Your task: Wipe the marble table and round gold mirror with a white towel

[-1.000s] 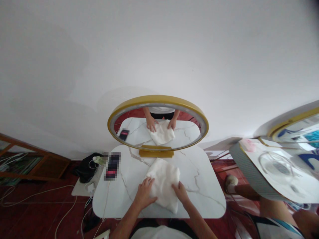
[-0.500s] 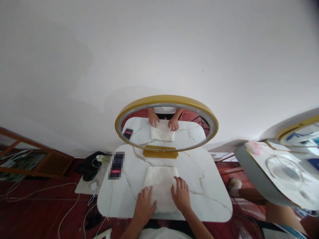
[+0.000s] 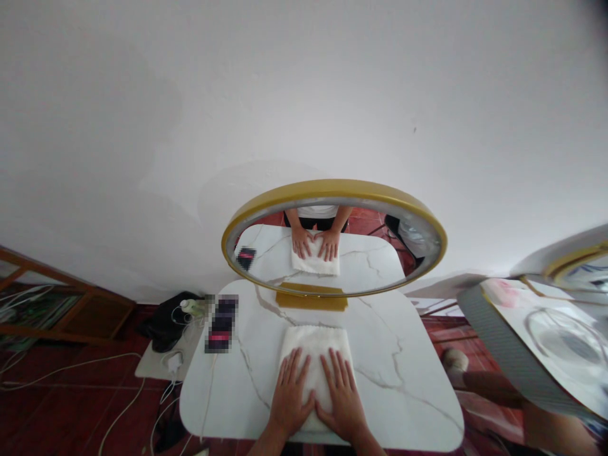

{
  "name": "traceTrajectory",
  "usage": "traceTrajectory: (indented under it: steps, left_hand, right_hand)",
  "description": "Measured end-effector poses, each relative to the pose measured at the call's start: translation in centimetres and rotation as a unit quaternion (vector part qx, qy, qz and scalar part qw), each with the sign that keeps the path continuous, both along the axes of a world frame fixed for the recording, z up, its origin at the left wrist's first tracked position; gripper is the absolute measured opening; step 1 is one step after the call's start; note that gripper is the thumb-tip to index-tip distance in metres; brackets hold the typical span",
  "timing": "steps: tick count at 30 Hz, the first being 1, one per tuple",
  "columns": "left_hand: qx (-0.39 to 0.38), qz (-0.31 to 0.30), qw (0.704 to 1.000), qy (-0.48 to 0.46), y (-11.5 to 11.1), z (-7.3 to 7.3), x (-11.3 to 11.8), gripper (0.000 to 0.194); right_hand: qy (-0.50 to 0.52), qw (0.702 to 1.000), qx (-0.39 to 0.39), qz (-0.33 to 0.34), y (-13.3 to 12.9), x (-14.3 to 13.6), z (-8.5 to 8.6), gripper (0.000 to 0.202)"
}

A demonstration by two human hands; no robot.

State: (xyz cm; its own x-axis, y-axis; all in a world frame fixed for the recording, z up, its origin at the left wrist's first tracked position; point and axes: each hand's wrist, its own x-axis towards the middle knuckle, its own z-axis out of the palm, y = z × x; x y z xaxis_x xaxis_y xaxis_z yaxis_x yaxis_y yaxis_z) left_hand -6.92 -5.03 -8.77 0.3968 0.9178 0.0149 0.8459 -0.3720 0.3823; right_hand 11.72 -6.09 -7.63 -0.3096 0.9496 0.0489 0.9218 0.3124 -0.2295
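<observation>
A folded white cloth point(image 3: 315, 339), possibly a towel, lies flat on the white marble-patterned table point(image 3: 403, 405) in front of me. My left hand point(image 3: 292, 392) rests palm down on its left part with the fingers spread. On the right part, my right hand point(image 3: 341, 394) lies flat in the same way. The two thumbs nearly meet over the middle of the cloth, and neither hand grips it. Behind the cloth a round gold-framed mirror point(image 3: 332, 240) on a gold base point(image 3: 311, 297) reflects both hands and the cloth.
A pixelated dark object point(image 3: 221, 323), with a cable near it, is at the table's left edge. A black bag point(image 3: 164, 323) and a white charger point(image 3: 175, 362) sit lower on the left. To the right stand another table point(image 3: 494, 342) and a person's leg point(image 3: 494, 386).
Both hands have moved inward from the cloth's sides and now lie flat on top of it, fingers spread and thumbs close together. The camera view has shifted slightly.
</observation>
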Motion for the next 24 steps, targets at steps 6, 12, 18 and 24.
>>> traceTrajectory:
  steps: [6,12,18,24]
  left_hand:
    - [-0.006,0.008,1.0,-0.002,1.9,0.5,0.2,0.078]
    - [0.021,0.034,0.999,0.003,4.6,0.7,0.1,0.07]
    - [0.025,0.055,0.998,0.009,6.2,0.6,0.2,0.065]
    - [0.02,0.057,0.998,0.0,6.1,0.6,0.2,0.065]
  right_hand:
    - [0.005,1.0,0.001,-0.01,1.3,-0.2,-0.2,0.085]
    - [0.01,1.0,0.008,-0.001,4.6,-0.4,-0.1,0.084]
    - [0.014,1.0,0.014,-0.007,6.4,-0.7,-0.1,0.083]
    - [0.02,1.0,0.023,-0.006,6.3,-0.7,-0.1,0.082]
